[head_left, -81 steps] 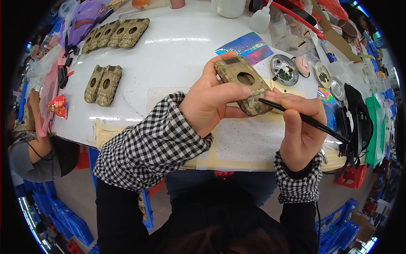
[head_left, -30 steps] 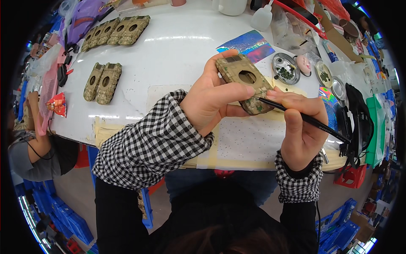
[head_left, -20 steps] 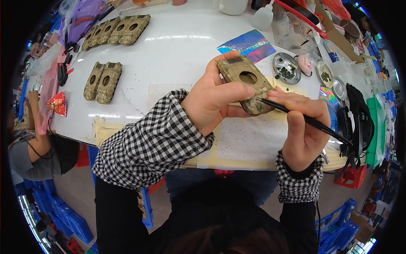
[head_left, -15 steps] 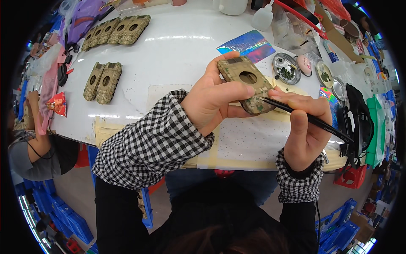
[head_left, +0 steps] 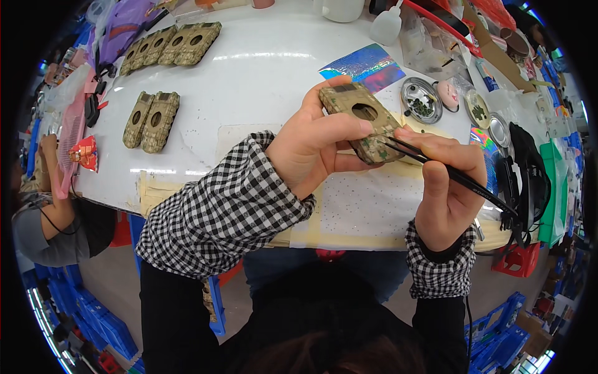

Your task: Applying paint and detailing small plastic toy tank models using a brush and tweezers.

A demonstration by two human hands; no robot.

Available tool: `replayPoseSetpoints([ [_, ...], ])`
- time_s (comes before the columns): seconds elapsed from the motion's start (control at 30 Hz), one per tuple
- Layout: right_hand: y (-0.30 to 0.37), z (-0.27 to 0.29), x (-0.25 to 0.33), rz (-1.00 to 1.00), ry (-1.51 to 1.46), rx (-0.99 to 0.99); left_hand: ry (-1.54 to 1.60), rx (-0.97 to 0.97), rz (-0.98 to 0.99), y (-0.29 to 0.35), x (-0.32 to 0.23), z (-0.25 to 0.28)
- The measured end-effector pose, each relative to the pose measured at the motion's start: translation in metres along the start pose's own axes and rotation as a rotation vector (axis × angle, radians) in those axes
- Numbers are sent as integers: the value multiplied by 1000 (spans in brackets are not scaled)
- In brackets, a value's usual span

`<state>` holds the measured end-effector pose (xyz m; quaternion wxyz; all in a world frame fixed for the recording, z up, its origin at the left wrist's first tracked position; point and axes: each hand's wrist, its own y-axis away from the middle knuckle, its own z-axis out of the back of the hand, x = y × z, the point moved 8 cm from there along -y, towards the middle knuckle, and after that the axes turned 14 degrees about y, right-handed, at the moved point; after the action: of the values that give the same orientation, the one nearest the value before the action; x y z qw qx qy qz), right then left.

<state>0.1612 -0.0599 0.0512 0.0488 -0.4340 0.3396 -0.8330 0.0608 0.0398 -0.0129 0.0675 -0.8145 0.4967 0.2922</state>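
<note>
My left hand (head_left: 314,149) grips a camouflage-painted model tank hull (head_left: 361,121) with a round hole in its top, held tilted above the white table (head_left: 261,75). My right hand (head_left: 448,187) pinches a thin black brush (head_left: 458,177) whose tip touches the near side of the hull. Both sleeves are black-and-white checked. Below the hands lies a speckled white work mat (head_left: 374,206) with tan taped edges.
Two finished hulls (head_left: 149,119) lie at the left and several more in a row (head_left: 171,45) at the far left. Round metal paint dishes (head_left: 422,100) and an iridescent sheet (head_left: 367,65) sit behind the hands. Another person (head_left: 56,206) sits at the left.
The hull and brush have stayed almost still; the brush tip has shifted only slightly along the hull's side.
</note>
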Motion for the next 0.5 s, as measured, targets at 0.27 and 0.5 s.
replayPoseSetpoints([
  [0.27, 0, 0, 0, -1, 12, -12, 10, -14, -5, 1, 0, 0],
  [0.5, 0, -1, -1, -5, 0, -11, 17, -13, -5, 0, 0, 1],
])
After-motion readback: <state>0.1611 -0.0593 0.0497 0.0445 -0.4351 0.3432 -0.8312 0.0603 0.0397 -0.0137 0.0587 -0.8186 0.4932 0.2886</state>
